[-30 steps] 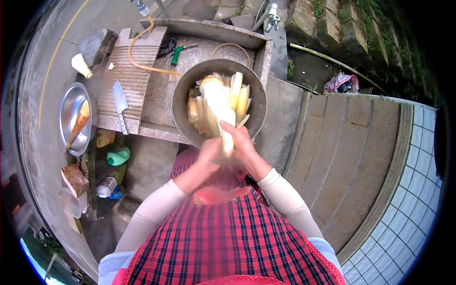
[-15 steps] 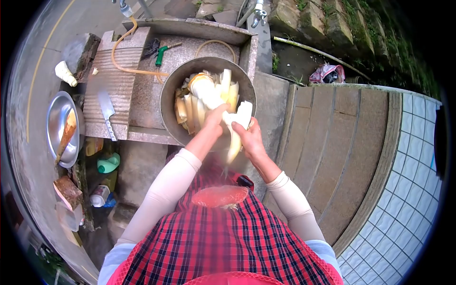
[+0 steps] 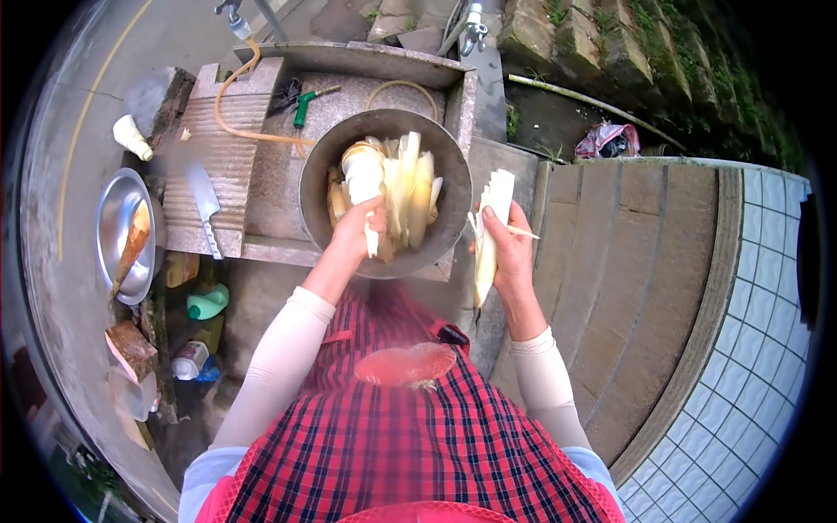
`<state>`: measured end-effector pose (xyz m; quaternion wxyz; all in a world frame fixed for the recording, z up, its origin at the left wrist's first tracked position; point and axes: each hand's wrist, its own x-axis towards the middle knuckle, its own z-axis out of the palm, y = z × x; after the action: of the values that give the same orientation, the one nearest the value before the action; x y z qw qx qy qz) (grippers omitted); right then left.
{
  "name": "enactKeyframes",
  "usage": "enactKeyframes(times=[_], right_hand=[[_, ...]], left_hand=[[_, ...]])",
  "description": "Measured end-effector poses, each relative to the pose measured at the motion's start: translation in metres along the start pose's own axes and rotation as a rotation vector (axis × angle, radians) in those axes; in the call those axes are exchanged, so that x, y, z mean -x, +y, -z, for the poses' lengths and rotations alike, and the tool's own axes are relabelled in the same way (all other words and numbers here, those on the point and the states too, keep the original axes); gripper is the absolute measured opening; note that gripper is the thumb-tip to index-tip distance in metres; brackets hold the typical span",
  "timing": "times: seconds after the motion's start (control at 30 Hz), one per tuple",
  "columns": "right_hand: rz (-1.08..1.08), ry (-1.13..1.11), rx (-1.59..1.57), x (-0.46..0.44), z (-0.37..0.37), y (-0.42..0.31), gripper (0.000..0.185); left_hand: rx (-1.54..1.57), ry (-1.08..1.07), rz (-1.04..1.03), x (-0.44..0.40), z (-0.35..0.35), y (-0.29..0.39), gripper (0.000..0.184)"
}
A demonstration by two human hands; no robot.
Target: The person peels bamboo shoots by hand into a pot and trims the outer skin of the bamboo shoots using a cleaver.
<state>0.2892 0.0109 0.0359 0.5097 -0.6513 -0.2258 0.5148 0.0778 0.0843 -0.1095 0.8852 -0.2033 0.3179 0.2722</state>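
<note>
My left hand (image 3: 353,234) is closed around the narrow end of a thick white bamboo shoot (image 3: 363,174), whose brownish wide end points away from me over the pot. Out to the right of the pot, my right hand (image 3: 513,257) grips a pale strip of bamboo shoot (image 3: 498,193); its yellowish tip hangs down and thin slivers stick out at the sides. The big round metal pot (image 3: 455,202) stands at the near edge of the stone sink. Inside it lie several long cream and yellow bamboo shoot pieces (image 3: 406,187), partly hidden by my left hand and the shoot.
On the ribbed washboard (image 3: 218,131) lies a cleaver (image 3: 203,193). A green-handled tool (image 3: 305,106) and an orange hose (image 3: 228,96) are in the sink. Left, a metal bowl (image 3: 106,222) holds a brown-husked piece, near another white shoot (image 3: 131,137). Stone steps (image 3: 602,253) border the right.
My hands have moved apart. The right one has carried the pale strip rightward, out from over the pot; the left one has shifted left with the thick shoot, which now stands more upright.
</note>
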Motion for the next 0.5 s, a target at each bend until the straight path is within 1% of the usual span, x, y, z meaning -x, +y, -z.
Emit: enactKeyframes(times=[0.03,0.07,0.13,0.17,0.2,0.27,0.37,0.47,0.5], right_hand=[[0.017,-0.025,0.008,-0.015,-0.009,0.009,0.046],[0.034,-0.048,0.018,-0.03,-0.018,0.019,0.054],[0.018,0.033,0.472,-0.071,-0.024,0.064,0.077],[-0.113,-0.021,0.358,-0.062,-0.036,0.039,0.094],[0.01,-0.021,0.417,-0.069,-0.036,0.054,0.084],[0.149,-0.136,0.446,-0.065,-0.027,0.069,0.068],[-0.073,-0.17,0.386,-0.037,-0.017,0.062,0.047],[0.029,-0.16,0.524,-0.027,0.001,0.099,0.036],[0.115,-0.153,0.624,-0.017,-0.007,0.094,0.03]], left_hand=[[0.026,0.023,0.004,0.008,0.0,0.003,0.011],[-0.057,0.044,-0.02,0.017,-0.002,0.004,0.011],[-0.225,0.084,-0.064,0.035,-0.002,0.006,0.01],[-0.27,0.141,-0.081,0.044,-0.001,0.008,0.008],[-0.345,0.143,-0.119,0.056,-0.005,0.009,0.007],[-0.488,0.155,-0.187,0.086,-0.011,0.008,0.007],[-0.665,0.173,-0.249,0.126,-0.014,0.008,0.011],[-0.783,0.181,-0.311,0.16,-0.024,-0.001,0.013],[-0.78,0.177,-0.326,0.168,-0.029,-0.004,0.015]])
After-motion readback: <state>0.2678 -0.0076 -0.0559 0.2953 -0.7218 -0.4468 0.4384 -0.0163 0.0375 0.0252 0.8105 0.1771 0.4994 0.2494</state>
